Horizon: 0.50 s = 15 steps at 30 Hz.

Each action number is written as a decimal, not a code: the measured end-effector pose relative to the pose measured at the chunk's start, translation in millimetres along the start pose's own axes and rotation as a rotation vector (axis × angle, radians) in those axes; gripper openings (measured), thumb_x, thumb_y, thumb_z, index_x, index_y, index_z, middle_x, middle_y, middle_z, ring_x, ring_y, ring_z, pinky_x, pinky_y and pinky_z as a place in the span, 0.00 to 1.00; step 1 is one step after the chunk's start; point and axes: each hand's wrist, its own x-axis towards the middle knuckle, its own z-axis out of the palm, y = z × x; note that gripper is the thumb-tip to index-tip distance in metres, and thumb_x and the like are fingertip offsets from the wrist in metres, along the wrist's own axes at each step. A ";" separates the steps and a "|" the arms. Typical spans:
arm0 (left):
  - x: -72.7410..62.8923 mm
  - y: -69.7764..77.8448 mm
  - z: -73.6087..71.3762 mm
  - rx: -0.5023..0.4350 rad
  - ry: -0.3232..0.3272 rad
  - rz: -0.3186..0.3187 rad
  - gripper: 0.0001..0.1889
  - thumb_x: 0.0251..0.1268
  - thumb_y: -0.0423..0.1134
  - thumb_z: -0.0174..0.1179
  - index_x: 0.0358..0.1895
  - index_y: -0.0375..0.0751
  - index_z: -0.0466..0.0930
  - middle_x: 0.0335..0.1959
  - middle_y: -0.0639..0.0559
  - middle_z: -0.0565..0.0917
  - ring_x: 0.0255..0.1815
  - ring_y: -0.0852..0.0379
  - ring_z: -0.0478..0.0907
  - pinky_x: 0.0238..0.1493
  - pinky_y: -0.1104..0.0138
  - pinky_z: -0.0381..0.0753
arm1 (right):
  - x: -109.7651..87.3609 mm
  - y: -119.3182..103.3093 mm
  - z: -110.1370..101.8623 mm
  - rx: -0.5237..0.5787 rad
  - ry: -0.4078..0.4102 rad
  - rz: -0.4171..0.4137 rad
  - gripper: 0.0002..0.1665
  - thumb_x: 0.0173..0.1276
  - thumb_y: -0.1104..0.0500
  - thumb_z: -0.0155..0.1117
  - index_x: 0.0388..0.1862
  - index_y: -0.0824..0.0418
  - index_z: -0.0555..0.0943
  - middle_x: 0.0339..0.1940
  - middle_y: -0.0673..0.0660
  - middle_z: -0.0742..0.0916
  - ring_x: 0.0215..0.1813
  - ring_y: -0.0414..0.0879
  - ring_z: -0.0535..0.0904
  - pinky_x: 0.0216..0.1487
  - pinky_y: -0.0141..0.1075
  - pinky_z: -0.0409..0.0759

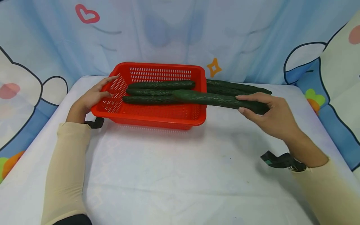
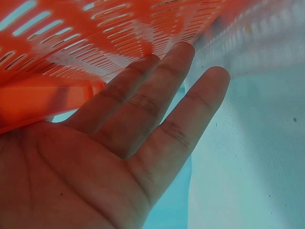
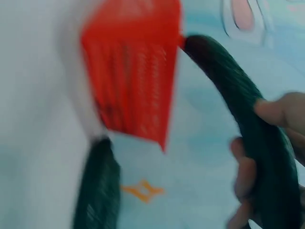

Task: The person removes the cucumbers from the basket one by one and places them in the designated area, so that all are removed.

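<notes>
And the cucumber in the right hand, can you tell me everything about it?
The cucumber is long and dark green, a bit bent, with rough-looking skin. The right hand holds it near one end, between thumb and fingers. Its other end reaches over the red basket; I can't tell whether they touch.

Head view faces forward and down; both close wrist views, one blurry, seemingly share its basket (image 1: pixel 149 120).
</notes>
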 end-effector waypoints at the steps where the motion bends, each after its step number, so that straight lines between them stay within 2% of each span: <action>1: 0.2 -0.1 0.2 0.000 -0.001 0.000 0.36 0.74 0.35 0.44 0.77 0.76 0.45 0.75 0.43 0.55 0.47 0.56 0.78 0.43 0.68 0.86 | 0.3 3.5 -7.0 -0.014 0.000 0.003 0.24 0.59 0.62 0.74 0.55 0.48 0.86 0.52 0.40 0.86 0.57 0.20 0.72 0.54 0.16 0.66; 4: 1.0 -0.5 0.4 0.000 -0.002 0.003 0.36 0.74 0.35 0.44 0.77 0.76 0.45 0.75 0.43 0.55 0.48 0.55 0.78 0.43 0.68 0.86 | 0.5 15.8 -26.7 -0.047 -0.016 0.033 0.24 0.59 0.61 0.74 0.55 0.47 0.86 0.53 0.25 0.80 0.59 0.18 0.69 0.53 0.14 0.64; 6: 1.2 -0.5 0.5 0.003 0.000 0.005 0.36 0.74 0.35 0.44 0.77 0.76 0.45 0.75 0.43 0.55 0.48 0.56 0.77 0.43 0.68 0.86 | 1.0 23.1 -37.3 -0.080 -0.019 0.048 0.24 0.59 0.61 0.74 0.56 0.48 0.85 0.52 0.19 0.76 0.58 0.18 0.69 0.50 0.15 0.65; 8: 1.2 -0.6 0.4 0.004 0.001 0.003 0.37 0.74 0.35 0.44 0.77 0.76 0.45 0.75 0.43 0.55 0.47 0.56 0.78 0.43 0.68 0.86 | 0.7 29.3 -45.8 -0.112 -0.014 0.082 0.24 0.60 0.59 0.74 0.57 0.48 0.85 0.51 0.16 0.74 0.43 0.18 0.73 0.38 0.18 0.66; 9: 1.1 -0.5 0.4 0.003 0.002 0.003 0.37 0.74 0.35 0.44 0.77 0.76 0.45 0.75 0.43 0.55 0.47 0.56 0.78 0.43 0.68 0.86 | 0.5 31.9 -49.4 -0.138 -0.013 0.116 0.24 0.61 0.57 0.73 0.58 0.47 0.84 0.50 0.14 0.72 0.41 0.18 0.71 0.36 0.20 0.64; 11: 0.9 -0.3 0.3 -0.002 0.002 0.002 0.37 0.74 0.35 0.44 0.77 0.76 0.45 0.75 0.43 0.55 0.47 0.56 0.79 0.43 0.67 0.86 | 0.2 34.9 -55.0 -0.159 -0.001 0.160 0.23 0.62 0.56 0.72 0.58 0.47 0.84 0.49 0.14 0.72 0.37 0.20 0.68 0.32 0.25 0.62; 12: 0.7 -0.2 0.2 -0.005 0.001 0.001 0.37 0.74 0.35 0.44 0.77 0.75 0.45 0.75 0.43 0.55 0.46 0.56 0.79 0.44 0.66 0.86 | -0.3 35.7 -57.5 -0.171 0.004 0.189 0.23 0.63 0.54 0.71 0.59 0.46 0.84 0.50 0.16 0.74 0.32 0.23 0.66 0.28 0.28 0.60; 14: 0.3 0.0 0.3 -0.012 0.000 0.000 0.37 0.74 0.35 0.45 0.77 0.75 0.46 0.75 0.42 0.55 0.46 0.56 0.80 0.44 0.66 0.86 | -0.6 36.7 -61.1 -0.198 0.001 0.240 0.23 0.64 0.51 0.70 0.59 0.45 0.83 0.55 0.25 0.78 0.27 0.26 0.66 0.25 0.30 0.60; 15: 0.2 -0.2 0.1 -0.013 0.001 0.000 0.37 0.74 0.35 0.44 0.77 0.75 0.46 0.75 0.42 0.55 0.46 0.56 0.80 0.44 0.66 0.86 | -0.3 37.5 -62.2 -0.203 -0.005 0.252 0.24 0.64 0.51 0.70 0.60 0.46 0.83 0.58 0.34 0.81 0.27 0.28 0.66 0.25 0.30 0.60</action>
